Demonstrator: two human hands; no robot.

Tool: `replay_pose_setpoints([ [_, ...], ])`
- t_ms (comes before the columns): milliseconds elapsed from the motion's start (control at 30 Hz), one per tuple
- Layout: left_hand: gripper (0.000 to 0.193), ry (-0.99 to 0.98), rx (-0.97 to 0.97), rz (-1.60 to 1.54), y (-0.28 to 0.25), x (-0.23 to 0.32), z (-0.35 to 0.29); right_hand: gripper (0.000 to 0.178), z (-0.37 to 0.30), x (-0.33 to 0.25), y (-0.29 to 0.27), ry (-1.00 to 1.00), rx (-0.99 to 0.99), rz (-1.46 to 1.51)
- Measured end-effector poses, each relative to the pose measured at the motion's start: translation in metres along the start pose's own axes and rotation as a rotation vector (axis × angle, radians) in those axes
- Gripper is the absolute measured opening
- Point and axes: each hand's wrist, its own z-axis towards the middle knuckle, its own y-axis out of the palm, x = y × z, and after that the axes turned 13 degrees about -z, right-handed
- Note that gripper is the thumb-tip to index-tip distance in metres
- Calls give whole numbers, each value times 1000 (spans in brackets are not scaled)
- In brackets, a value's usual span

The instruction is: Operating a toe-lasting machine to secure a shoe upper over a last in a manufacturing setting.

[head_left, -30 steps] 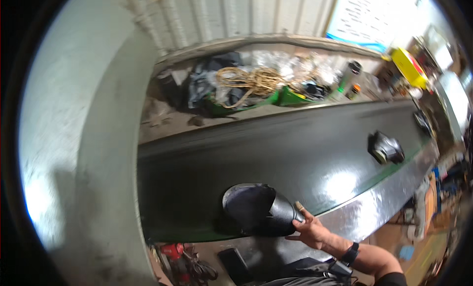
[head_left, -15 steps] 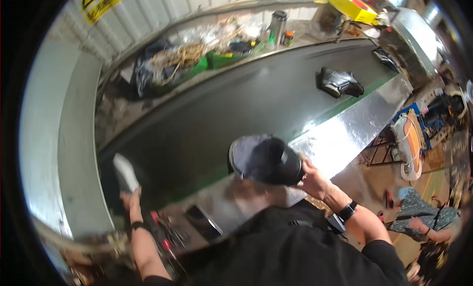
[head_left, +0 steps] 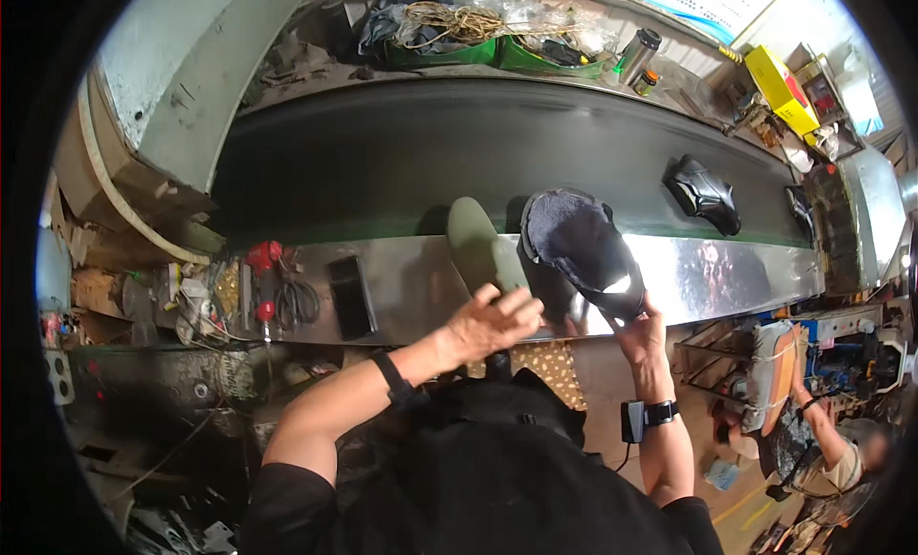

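My left hand (head_left: 492, 321) pinches the near end of a pale green, insole-shaped piece (head_left: 471, 232), which points away from me over the belt's near edge. I cannot tell whether it is flat or thick. Beside it on the right is a black shoe (head_left: 574, 235) with a dark fuzzy lining, its opening facing up. My right hand (head_left: 645, 335) grips the shoe's near end, with the thumb along its side. A small gap separates the piece from the shoe. Both are above the shiny metal ledge (head_left: 406, 268) along the belt.
A dark conveyor belt (head_left: 382, 163) crosses ahead, carrying a black shoe (head_left: 703, 194) at right. On the ledge lie a phone (head_left: 351, 297) and, farther left, a red tool (head_left: 265, 257) with a cable. Behind the belt stand green bins (head_left: 445, 54) and a steel flask (head_left: 639, 54). Another person (head_left: 822, 445) works at lower right.
My left hand has come from the belt's far left to beside the shoe, bringing the pale piece. My right hand has turned the shoe so its opening shows more. The view has swung left.
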Motion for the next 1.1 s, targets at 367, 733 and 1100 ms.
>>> replay_pose_setpoints([
  [367, 39, -1840, 754, -2074, 0, -77, 19, 64, -80, 5, -11, -950, -279, -1322],
  [733, 31, -1809, 350, -721, 66, -168, -8, 159, 13, 123, 33, -1098, -413, -1104],
  [1100, 80, -1894, 91, -815, 40, -73, 41, 118, -32, 92, -47, -686, -489, -1346],
])
